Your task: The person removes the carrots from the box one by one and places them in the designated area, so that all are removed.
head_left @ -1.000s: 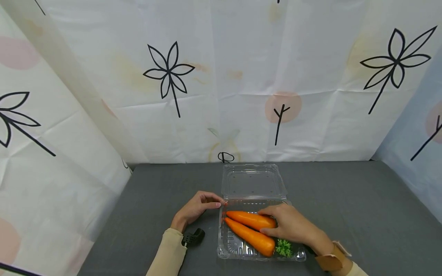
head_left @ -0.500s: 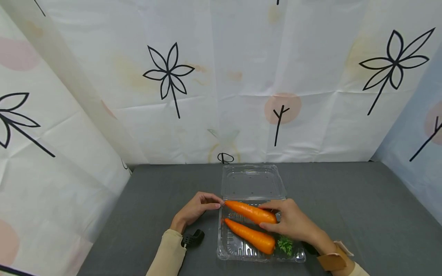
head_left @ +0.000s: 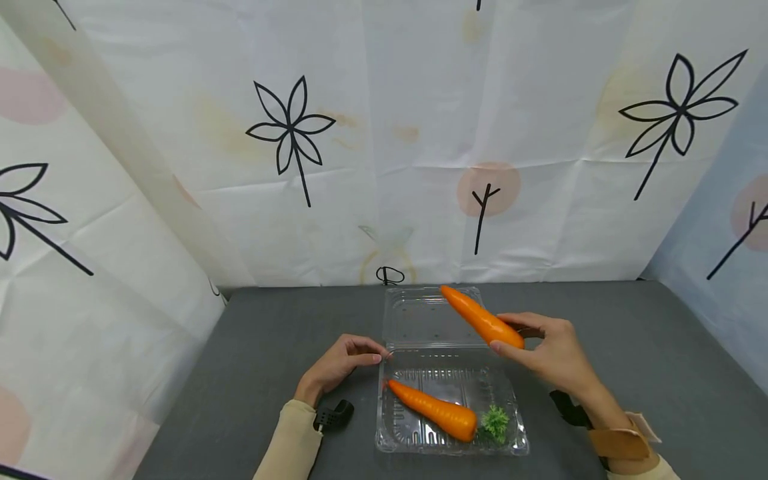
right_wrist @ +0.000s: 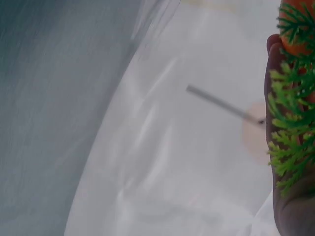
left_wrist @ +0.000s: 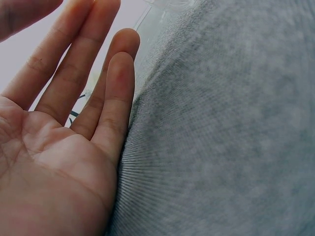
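Above the hinged back edge of a clear container (head_left: 384, 441), toward its right end, the right hand (head_left: 555, 352) pinches one carrot (head_left: 479, 317) between thumb and fingers (green leaves (right_wrist: 290, 128) show by the palm). At the container's back left corner, the left hand (head_left: 339, 363) rests its loosely extended fingers. Inside, a second carrot (head_left: 433, 409) points its tip toward the left edge.
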### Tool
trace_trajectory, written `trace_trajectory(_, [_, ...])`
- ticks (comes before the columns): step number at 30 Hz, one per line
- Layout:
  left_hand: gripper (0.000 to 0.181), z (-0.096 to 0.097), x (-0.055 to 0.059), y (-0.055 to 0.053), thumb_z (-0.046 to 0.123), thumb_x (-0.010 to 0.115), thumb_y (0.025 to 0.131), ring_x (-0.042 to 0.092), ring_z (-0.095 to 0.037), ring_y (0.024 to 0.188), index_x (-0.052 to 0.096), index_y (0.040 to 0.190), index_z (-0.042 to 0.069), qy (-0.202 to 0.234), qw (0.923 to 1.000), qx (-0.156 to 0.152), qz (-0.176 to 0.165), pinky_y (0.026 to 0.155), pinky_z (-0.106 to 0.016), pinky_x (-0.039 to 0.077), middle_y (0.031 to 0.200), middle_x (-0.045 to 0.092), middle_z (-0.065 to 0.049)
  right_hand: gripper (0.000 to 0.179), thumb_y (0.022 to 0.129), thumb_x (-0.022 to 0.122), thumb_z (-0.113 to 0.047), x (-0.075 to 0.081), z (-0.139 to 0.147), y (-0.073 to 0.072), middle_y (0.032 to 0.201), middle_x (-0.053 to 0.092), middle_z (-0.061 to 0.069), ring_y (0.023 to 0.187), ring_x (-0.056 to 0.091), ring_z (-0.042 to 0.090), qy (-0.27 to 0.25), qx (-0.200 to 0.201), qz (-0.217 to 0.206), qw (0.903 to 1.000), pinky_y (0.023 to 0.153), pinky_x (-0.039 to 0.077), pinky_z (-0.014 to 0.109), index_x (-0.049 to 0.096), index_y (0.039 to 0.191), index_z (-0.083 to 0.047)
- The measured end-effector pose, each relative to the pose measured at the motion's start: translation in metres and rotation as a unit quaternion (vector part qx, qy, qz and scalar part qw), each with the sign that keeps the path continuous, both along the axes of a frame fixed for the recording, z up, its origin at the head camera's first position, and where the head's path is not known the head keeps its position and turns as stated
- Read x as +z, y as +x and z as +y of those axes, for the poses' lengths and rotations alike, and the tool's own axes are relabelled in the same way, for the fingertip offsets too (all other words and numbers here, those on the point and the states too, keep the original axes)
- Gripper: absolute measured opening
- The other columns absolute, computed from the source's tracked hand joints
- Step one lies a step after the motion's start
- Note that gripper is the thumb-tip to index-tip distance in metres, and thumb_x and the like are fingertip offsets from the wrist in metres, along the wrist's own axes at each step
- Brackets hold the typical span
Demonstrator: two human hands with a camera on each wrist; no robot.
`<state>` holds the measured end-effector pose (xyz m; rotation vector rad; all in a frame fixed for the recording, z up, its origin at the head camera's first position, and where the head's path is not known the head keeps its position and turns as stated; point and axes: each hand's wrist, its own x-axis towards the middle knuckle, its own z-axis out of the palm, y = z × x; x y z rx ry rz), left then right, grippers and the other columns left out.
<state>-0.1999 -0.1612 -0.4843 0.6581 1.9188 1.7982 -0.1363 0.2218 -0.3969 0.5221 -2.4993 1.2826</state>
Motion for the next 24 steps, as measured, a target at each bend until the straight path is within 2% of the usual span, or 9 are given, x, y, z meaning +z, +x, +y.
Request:
trace_trajectory(3, [0.029,0.0,0.0,0.0,0.013,0.067,0.098,0.065,-0.02,0.106,0.07,0.117,-0.01,0.0,1.0,0.0,0.0,0.095,-0.033,0.05,0.118,0.071,-0.019,0.043,0.083,0.085,-0.011,0.001,0.016,-0.005,0.108,0.073,0.017,0.084,0.065,0.003,0.001,-0.047,0.005,0.9989,0.055,0.053,0.027,0.072,0.122,-0.002])
trace_trajectory(6, [0.029,0.0,0.0,0.0,0.012,0.067,0.098,0.065,-0.02,0.106,0.071,0.116,-0.009,0.0,1.0,0.001,0.001,0.095,-0.033,0.05,0.118,0.071,-0.019,0.043,0.084,0.083,-0.01,0.0,0.034,-0.009,0.107,0.072,0.023,0.082,0.062,-0.008,-0.002,-0.087,0.008,0.9962,0.055,0.053,0.024,0.071,0.123,0.003])
trace_trajectory(9, [0.028,0.0,0.0,0.0,0.012,0.066,0.098,0.065,-0.02,0.106,0.071,0.116,-0.009,0.0,1.0,0.001,0.0,0.095,-0.033,0.05,0.118,0.071,-0.018,0.043,0.085,0.083,-0.011,-0.002,0.051,-0.013,0.107,0.071,0.028,0.078,0.06,-0.014,-0.007,-0.128,0.006,0.9917,0.055,0.052,0.02,0.07,0.123,0.006])
trace_trajectory(18, [0.028,0.0,0.001,-0.001,0.013,0.066,0.099,0.065,-0.022,0.106,0.071,0.117,-0.008,-0.004,1.0,0.002,-0.003,0.095,-0.034,0.05,0.118,0.071,-0.017,0.051,0.091,0.079,-0.027,-0.017,0.094,-0.02,0.112,0.067,0.035,0.071,0.045,-0.025,0.015,-0.251,-0.038,0.9672,0.052,0.047,0.018,0.067,0.124,0.01])
trace_trajectory(20, [0.028,0.0,0.001,-0.001,0.013,0.066,0.099,0.065,-0.022,0.106,0.071,0.117,-0.008,-0.005,1.0,0.002,-0.003,0.095,-0.034,0.051,0.118,0.071,-0.017,0.053,0.091,0.078,-0.03,-0.021,0.101,-0.02,0.112,0.067,0.035,0.07,0.045,-0.021,0.028,-0.273,-0.048,0.9603,0.052,0.047,0.019,0.067,0.124,0.01])
trace_trajectory(21, [0.028,0.0,0.001,-0.001,0.013,0.066,0.099,0.065,-0.022,0.106,0.071,0.117,-0.008,-0.005,1.0,0.001,-0.003,0.095,-0.034,0.051,0.118,0.071,-0.017,0.054,0.091,0.077,-0.031,-0.023,0.104,-0.021,0.112,0.067,0.035,0.07,0.05,-0.015,0.036,-0.284,-0.052,0.9568,0.053,0.046,0.021,0.067,0.124,0.01])
trace_trajectory(23, [0.028,0.0,0.001,0.0,0.013,0.066,0.099,0.065,-0.022,0.106,0.071,0.117,-0.008,-0.006,1.0,0.001,-0.002,0.095,-0.034,0.051,0.118,0.071,-0.017,0.055,0.092,0.076,-0.033,-0.027,0.109,-0.021,0.113,0.066,0.036,0.077,0.06,0.005,0.044,-0.297,-0.062,0.952,0.068,0.048,0.028,0.066,0.124,0.011])
trace_trajectory(24, [0.028,0.0,0.0,0.0,0.013,0.066,0.099,0.065,-0.021,0.106,0.071,0.117,-0.008,-0.006,1.0,0.001,-0.002,0.095,-0.034,0.051,0.118,0.071,-0.016,0.056,0.092,0.075,-0.034,-0.029,0.11,-0.02,0.114,0.066,0.037,0.081,0.063,0.017,0.047,-0.302,-0.068,0.9496,0.072,0.047,0.034,0.066,0.124,0.012])
